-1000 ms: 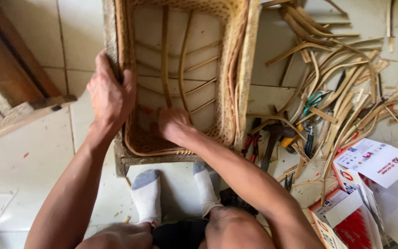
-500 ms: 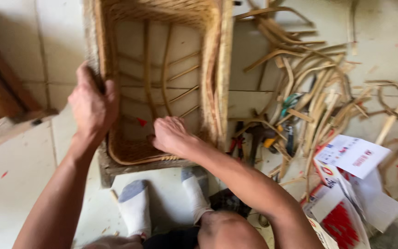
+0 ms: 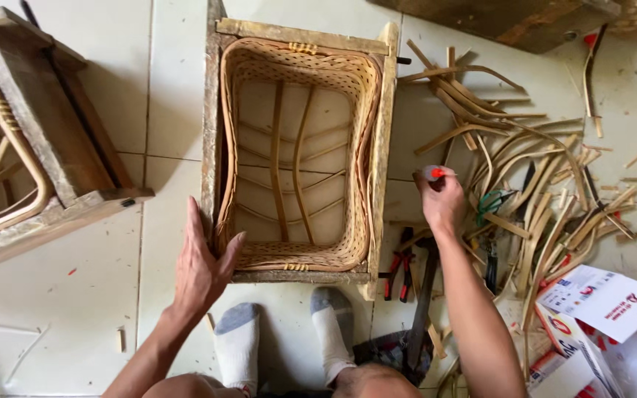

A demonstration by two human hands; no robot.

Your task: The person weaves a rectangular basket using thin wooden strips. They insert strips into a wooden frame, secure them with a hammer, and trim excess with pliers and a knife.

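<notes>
One basket [image 3: 296, 158], rectangular, woven cane in a weathered wood frame, on the tiled floor just ahead of two socked feet; open weave, bent ribs visible inside. Left hand [image 3: 200, 269]: fingers spread flat, palm on the near-left rim, gripping nothing; best kept pressing there so the frame cannot shift. Right hand [image 3: 442, 205]: fingers closed round a small red-tipped tool [image 3: 433, 173], beside the cane strips [image 3: 510, 169]; work from a steadied wrist.

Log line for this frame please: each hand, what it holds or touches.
left hand: flat on wooden frame of woven basket | right hand: holds small red-tipped object, beside rattan strips | pliers on floor
</notes>
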